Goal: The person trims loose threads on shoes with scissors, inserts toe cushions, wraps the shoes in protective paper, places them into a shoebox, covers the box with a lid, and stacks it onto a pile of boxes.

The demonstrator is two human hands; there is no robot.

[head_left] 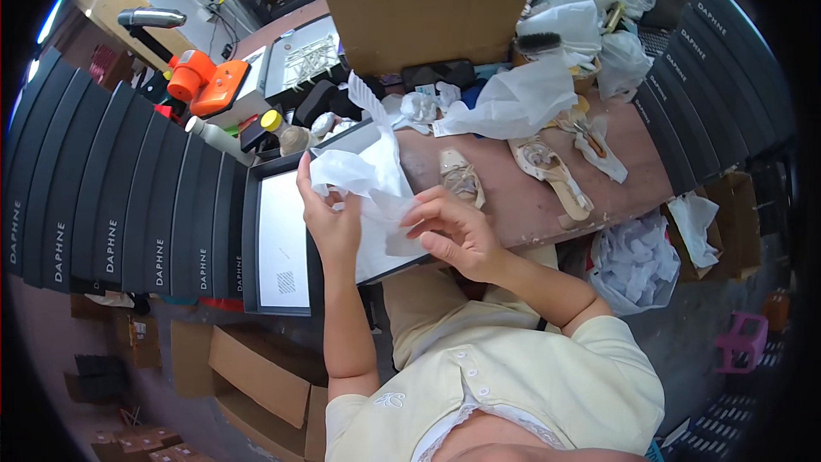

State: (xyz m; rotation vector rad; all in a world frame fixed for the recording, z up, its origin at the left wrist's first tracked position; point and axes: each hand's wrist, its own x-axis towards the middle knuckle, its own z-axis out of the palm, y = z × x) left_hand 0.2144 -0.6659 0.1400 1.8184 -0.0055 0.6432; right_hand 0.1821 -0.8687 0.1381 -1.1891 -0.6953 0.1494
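My left hand (332,221) holds a crumpled sheet of white tissue paper (342,173) over an open dark shoebox (376,272) lined with white paper. At the right edge of the sheet, my right hand (457,235) has its fingers curved, thumb apart from them, fingertips against the paper. Left of the shoebox lies its dark lid (252,287), white inside. On the table to the right are a beige sandal (462,178), another strappy sandal (554,175) and a third shoe (599,150) partly in paper.
Dark shoeboxes stand in rows at left (111,197) and right (710,77). A large cardboard box (419,26) is at the back. An orange tape dispenser (218,87) and a yellow-capped bottle (293,139) sit left. A bag of crumpled paper (637,261) hangs below the table edge.
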